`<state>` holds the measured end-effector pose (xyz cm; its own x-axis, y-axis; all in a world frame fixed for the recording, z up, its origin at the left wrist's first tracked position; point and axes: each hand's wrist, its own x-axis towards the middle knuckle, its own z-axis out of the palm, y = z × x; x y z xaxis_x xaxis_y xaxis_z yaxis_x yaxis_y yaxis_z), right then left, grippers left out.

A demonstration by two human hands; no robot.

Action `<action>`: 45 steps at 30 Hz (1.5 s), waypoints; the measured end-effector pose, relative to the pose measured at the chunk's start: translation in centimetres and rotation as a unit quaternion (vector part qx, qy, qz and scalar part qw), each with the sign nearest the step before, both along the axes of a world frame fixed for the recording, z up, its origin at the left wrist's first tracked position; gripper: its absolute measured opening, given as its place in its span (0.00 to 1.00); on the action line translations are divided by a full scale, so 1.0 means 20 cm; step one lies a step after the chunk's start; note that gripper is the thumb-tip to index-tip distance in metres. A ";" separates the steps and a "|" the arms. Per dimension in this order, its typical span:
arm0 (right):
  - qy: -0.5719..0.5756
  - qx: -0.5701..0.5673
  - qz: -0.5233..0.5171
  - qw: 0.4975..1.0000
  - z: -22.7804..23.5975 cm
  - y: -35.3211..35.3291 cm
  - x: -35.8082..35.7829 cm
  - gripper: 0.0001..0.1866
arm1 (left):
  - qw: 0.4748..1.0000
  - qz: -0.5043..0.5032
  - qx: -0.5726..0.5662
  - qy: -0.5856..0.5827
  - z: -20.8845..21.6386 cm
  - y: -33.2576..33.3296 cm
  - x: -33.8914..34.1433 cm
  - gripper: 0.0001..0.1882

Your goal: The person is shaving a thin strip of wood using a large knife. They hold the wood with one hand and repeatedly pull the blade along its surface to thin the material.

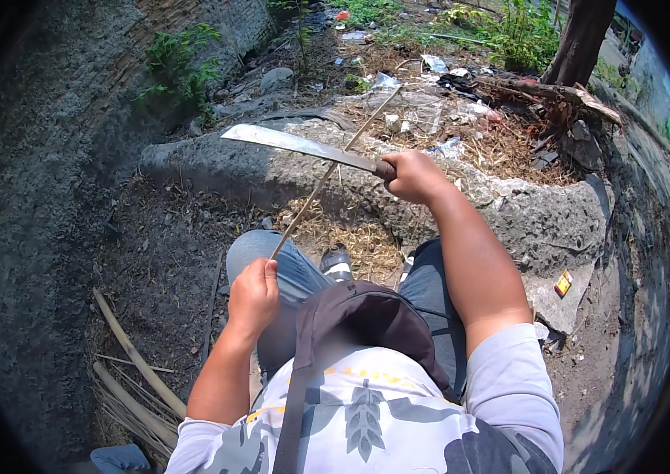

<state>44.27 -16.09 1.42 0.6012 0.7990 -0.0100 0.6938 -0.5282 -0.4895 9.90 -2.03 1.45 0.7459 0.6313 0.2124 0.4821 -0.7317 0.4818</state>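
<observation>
Your left hand is closed on the near end of a thin stick slanting forward-right. Your right hand, nearer the crossing, grips a machete pointing left across it.

R hand hides most of the handle of the knife; L hand covers the near end of the stick. Can't tell if stick & blade touch where they cross. Bag blurs along its near edge; strap & shirt run off btm. Shoes part-hidden by legs & bag. Blue cloth, btm L, cut off; tree trunk cut at top. Far litter: some bits too small to ID.
</observation>
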 end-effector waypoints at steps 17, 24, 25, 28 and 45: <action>-0.084 -0.069 0.095 0.990 0.06 0.01 -0.11 0.12 | 0.999 0.021 0.020 0.032 0.02 0.05 -0.08 0.17; -0.074 -0.015 0.135 0.988 0.00 0.10 -0.21 0.14 | 0.996 0.046 0.006 0.075 0.05 0.01 0.03 0.18; -0.079 -0.040 0.139 0.986 0.02 0.10 -0.18 0.15 | 0.996 0.046 0.007 0.075 0.05 0.02 0.02 0.18; -0.021 -0.027 0.034 0.999 0.00 0.02 -0.04 0.18 | 0.997 0.032 0.016 0.068 0.04 0.05 -0.04 0.18; -0.001 -0.044 0.026 0.999 -0.01 -0.02 -0.01 0.15 | 0.994 0.029 0.078 0.064 0.04 0.07 -0.13 0.15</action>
<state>44.13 -16.42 1.19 0.5589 0.8252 -0.0814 0.7220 -0.5325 -0.4418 7.32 -0.54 2.34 0.7362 0.6414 0.2162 0.5766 -0.7616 0.2960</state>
